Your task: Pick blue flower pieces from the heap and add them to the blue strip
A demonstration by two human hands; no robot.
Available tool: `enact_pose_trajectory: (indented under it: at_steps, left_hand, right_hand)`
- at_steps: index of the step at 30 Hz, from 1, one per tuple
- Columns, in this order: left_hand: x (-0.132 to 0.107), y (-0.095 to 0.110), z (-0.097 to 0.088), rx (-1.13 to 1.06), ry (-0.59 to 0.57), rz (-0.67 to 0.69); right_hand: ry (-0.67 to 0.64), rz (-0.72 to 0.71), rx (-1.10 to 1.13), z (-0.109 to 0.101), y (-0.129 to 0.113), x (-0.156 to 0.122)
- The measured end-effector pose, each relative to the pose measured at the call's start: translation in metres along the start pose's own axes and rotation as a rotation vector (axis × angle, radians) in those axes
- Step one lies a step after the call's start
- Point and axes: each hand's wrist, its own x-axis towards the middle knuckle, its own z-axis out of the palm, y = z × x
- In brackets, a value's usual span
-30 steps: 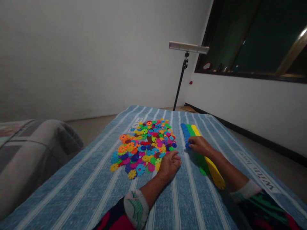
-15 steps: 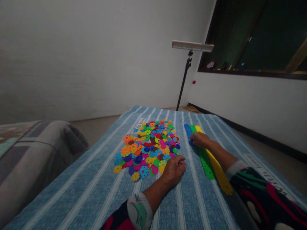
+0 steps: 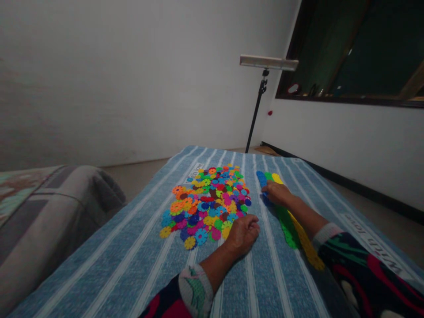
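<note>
A heap of small flower-shaped plastic discs (image 3: 207,203) in many colours lies on a blue striped cloth (image 3: 132,265). My left hand (image 3: 243,233) rests at the heap's near right edge, fingers curled into a loose fist, nothing seen in it. To the right lie three long rows of joined discs: blue (image 3: 261,179), green (image 3: 287,227) and yellow (image 3: 311,251). My right hand (image 3: 277,193) lies across these rows near their far end, its fingers bent down onto the blue row.
A grey folded blanket or cushion (image 3: 43,216) sits at the left. A light bar on a black stand (image 3: 261,84) rises beyond the cloth's far end. A dark window (image 3: 357,48) fills the upper right wall.
My right hand slid farther along the coloured rows, away from me, toward their far end. My left hand stayed by the heap. The view shifted slightly.
</note>
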Motion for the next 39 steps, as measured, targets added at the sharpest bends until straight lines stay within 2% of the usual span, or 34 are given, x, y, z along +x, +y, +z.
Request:
enact_pose_trajectory:
  at_steps: [5,12,19,25,30,34,39]
  left_hand:
    - [0.000,0.002,0.000,0.026,0.001,-0.017]
    - [0.002,-0.013,0.001,-0.044,-0.030,-0.019]
    - [0.000,-0.011,0.002,-0.009,-0.032,0.005]
    - [0.001,-0.013,0.003,0.029,-0.018,0.000]
    - [0.001,-0.009,0.002,0.110,-0.016,0.025]
    - [-0.001,-0.007,0.001,0.093,-0.015,0.018]
    - [-0.002,-0.006,0.001,0.111,-0.005,-0.024]
  right_hand:
    - [-0.030,-0.111,0.003,0.005,-0.010,-0.004]
    - [-0.053,-0.118,0.004,0.012,-0.003,-0.007]
    - [-0.033,-0.133,0.000,0.014,-0.006,-0.010]
    - [0.019,-0.199,0.043,0.016,-0.029,-0.021]
    - [0.092,-0.277,0.200,0.023,-0.048,-0.044]
    - [0.201,-0.283,0.319,0.026,-0.033,-0.061]
    - [0.403,-0.091,0.403,0.031,0.024,-0.075]
